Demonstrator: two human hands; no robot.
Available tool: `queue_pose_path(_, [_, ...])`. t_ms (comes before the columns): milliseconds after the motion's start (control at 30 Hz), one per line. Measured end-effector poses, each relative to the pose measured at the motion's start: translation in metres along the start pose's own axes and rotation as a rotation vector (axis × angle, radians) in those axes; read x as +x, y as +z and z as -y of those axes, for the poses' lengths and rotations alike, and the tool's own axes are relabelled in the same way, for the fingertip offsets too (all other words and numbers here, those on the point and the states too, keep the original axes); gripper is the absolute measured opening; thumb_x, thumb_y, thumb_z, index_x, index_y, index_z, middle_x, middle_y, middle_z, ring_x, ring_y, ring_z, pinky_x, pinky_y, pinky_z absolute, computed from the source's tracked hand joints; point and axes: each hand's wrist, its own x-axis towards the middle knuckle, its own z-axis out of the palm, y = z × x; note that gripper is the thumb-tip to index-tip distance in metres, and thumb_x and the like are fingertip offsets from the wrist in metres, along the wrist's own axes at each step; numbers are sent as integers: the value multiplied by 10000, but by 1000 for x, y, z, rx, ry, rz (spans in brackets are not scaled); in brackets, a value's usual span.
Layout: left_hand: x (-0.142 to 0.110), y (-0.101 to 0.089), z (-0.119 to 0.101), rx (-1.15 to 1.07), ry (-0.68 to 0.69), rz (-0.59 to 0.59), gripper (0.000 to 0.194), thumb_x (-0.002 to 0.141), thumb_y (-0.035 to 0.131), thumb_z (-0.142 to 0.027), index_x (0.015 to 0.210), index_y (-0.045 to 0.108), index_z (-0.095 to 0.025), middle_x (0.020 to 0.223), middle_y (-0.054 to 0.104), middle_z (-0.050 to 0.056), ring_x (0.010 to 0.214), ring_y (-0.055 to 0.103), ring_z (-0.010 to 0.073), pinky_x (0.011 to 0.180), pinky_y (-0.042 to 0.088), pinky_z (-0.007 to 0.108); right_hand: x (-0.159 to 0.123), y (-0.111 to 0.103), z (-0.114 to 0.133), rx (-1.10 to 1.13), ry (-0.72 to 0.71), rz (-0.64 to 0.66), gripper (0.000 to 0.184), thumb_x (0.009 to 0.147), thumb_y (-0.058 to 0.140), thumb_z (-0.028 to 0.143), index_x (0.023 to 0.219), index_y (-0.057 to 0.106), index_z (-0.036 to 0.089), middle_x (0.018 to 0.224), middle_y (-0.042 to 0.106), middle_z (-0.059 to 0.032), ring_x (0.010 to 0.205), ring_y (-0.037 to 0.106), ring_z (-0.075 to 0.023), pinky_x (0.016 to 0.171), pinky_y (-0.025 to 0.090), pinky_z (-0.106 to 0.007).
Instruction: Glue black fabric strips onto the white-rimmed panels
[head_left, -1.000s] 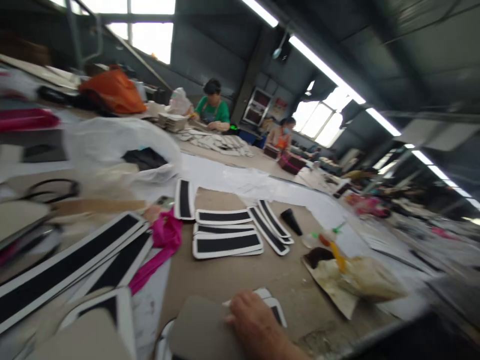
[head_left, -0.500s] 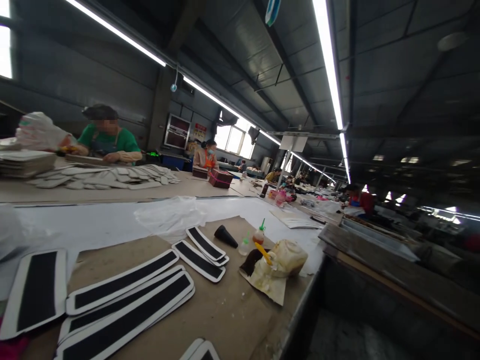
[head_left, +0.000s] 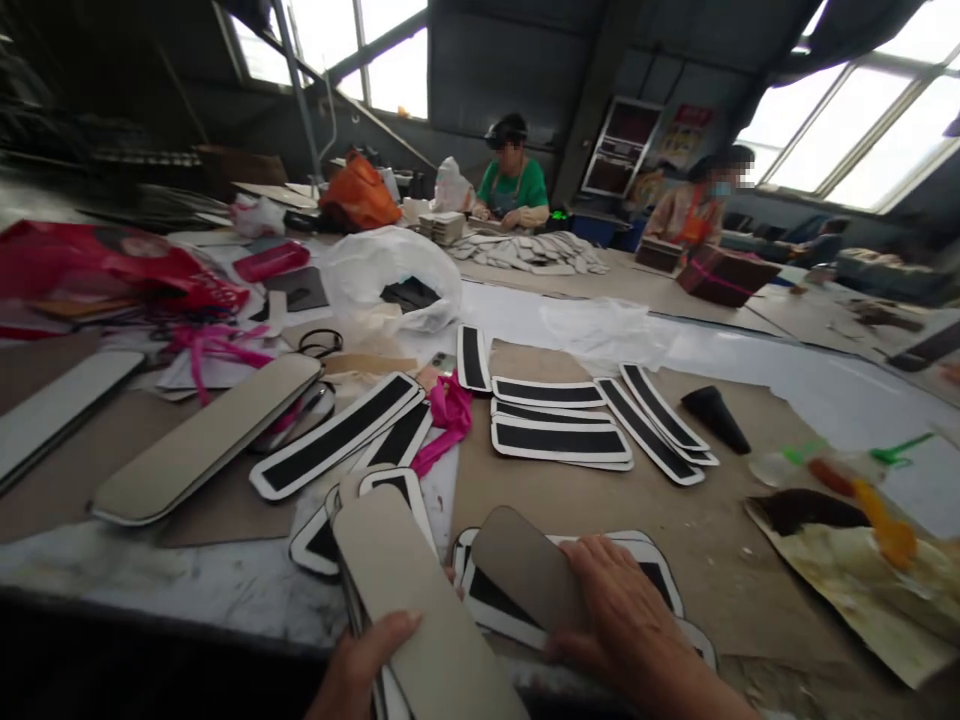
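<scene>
My left hand point(head_left: 364, 660) is closed around a small stack of long beige strips point(head_left: 420, 590) with rounded ends, its thumb on the top face. A shorter grey-brown strip point(head_left: 517, 560) is gripped in my right hand point(head_left: 626, 620), whose fingers wrap over its near end. Beneath it lie white-edged strips with black middles point(head_left: 664, 580) near the table's front edge. More black-and-white strips point(head_left: 559, 440) are spread on brown paper point(head_left: 517, 500) ahead of my hands. A beige strip stack point(head_left: 217, 430) rests to the left.
To the right are a black cone point(head_left: 716, 415), blurred small bottles point(head_left: 780, 465) and a glue-stained container with a yellow handle point(head_left: 885, 525). A pink ribbon point(head_left: 450, 420), white plastic bag point(head_left: 390, 270) and red bag point(head_left: 112, 270) lie left. Two co-workers sit across the table.
The view has swung left and down. Both my hands, out of view before, now show with strips in them. The left side of the table has come into sight.
</scene>
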Motion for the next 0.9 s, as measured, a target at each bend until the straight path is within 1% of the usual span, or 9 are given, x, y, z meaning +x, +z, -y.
queue_pose_path(100, [1, 5, -1, 19, -11, 38, 576, 699, 614, -325, 1170, 497, -16, 900, 671, 174, 781, 621, 357, 738, 466, 472, -4, -4, 1, 25, 13, 12, 565, 599, 727, 182, 1101, 468, 152, 1038, 549, -121, 1000, 489, -287, 874, 409, -432])
queue_pose_path(233, [2, 3, 0, 14, 37, 73, 574, 690, 619, -309, 1176, 502, -27, 973, 657, 177, 829, 614, 349, 762, 462, 448, -2, -14, 5, 180, 109, 148, 233, 701, 606, 209, 923, 535, 199, 1002, 567, -76, 962, 526, -232, 831, 441, -327])
queue_pose_path(300, [1, 1, 0, 8, 46, 80, 556, 688, 621, -312, 1159, 521, -34, 957, 660, 181, 818, 615, 344, 750, 467, 445, 1, -20, 7, 270, 158, 225, 178, 714, 573, 222, 888, 542, 208, 964, 590, -53, 899, 554, -205, 785, 453, -281])
queue_pose_path(367, [0, -1, 0, -3, 48, 91, 541, 691, 617, -323, 1142, 537, -37, 929, 665, 187, 801, 618, 340, 742, 468, 446, 3, -28, 6, 353, 208, 309, 181, 725, 548, 244, 902, 551, 208, 903, 619, -34, 828, 576, -189, 745, 461, -263])
queue_pose_path(433, [-2, -3, -1, -24, 31, 109, 538, 700, 602, -342, 1141, 540, -41, 925, 664, 193, 797, 620, 340, 755, 464, 457, 6, -39, 5, 425, 280, 330, 223, 733, 538, 302, 929, 565, 198, 891, 639, -42, 823, 586, -202, 740, 466, -273])
queue_pose_path(533, [-6, -5, -5, -52, 23, 139, 526, 707, 597, -335, 1144, 538, -48, 944, 662, 190, 828, 621, 340, 817, 442, 473, 14, -60, 10, 589, 405, 225, 379, 749, 528, 437, 1025, 557, 179, 982, 639, -79, 902, 586, -244, 786, 470, -314])
queue_pose_path(633, [-5, -5, -7, -83, 77, 208, 530, 668, 656, -336, 1095, 567, -35, 939, 667, 190, 901, 607, 349, 884, 416, 466, 31, -73, 30, 826, 459, 156, 521, 776, 497, 515, 1171, 466, 178, 1099, 605, -98, 987, 570, -258, 810, 476, -339])
queue_pose_path(733, [-1, -3, -6, -137, 103, 199, 613, 586, 746, -371, 1074, 577, -41, 950, 670, 177, 1006, 563, 368, 926, 404, 453, 51, -66, 62, 988, 425, 156, 534, 796, 482, 510, 1207, 420, 176, 1171, 563, -100, 1027, 552, -247, 829, 468, -337])
queue_pose_path(900, [-1, -4, 0, -179, 160, 89, 792, 507, 810, -379, 1185, 510, -100, 1070, 643, 129, 1152, 461, 344, 998, 364, 396, 66, -24, 117, 1012, 344, 99, 404, 813, 481, 379, 1144, 468, 147, 1134, 561, -95, 1051, 510, -217, 913, 394, -324])
